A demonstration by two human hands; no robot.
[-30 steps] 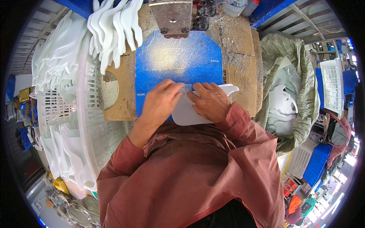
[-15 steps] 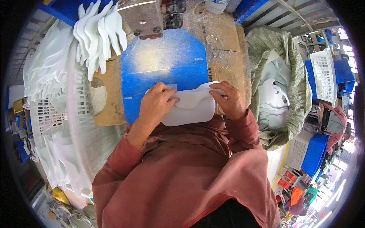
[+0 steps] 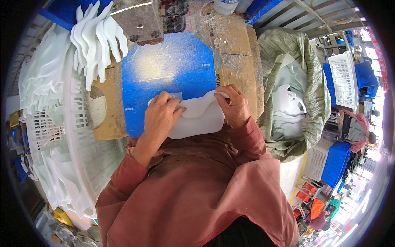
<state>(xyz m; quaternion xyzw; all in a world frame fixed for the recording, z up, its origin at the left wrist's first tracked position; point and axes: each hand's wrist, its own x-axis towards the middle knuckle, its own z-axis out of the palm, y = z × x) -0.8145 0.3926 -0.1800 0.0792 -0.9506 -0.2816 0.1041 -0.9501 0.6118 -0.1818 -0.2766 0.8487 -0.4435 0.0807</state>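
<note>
A smooth white moulded plastic piece (image 3: 198, 122), with a wavy upper edge and a rounded lower part, is held level close to my body. My left hand (image 3: 161, 115) grips its left end between thumb and fingers. At the other end my right hand (image 3: 233, 106) pinches the upper corner, thumb below and fingers curled over. Under the piece's far edge lies a blue sheet (image 3: 168, 72) with a pale, dusty worn patch. Parts of the piece's ends are hidden by my fingers.
Similar white pieces (image 3: 92, 39) are stacked at the upper left, above a white perforated basket (image 3: 78, 119) holding more. A metal machine block (image 3: 138, 24) stands behind the blue sheet. Cardboard (image 3: 236, 61) covers the bench. On the right, a green woven sack (image 3: 317, 103) contains white pieces.
The whole view has shifted slightly, so the scene sits further left. Both hands keep nearly the same grip on the white plastic piece.
</note>
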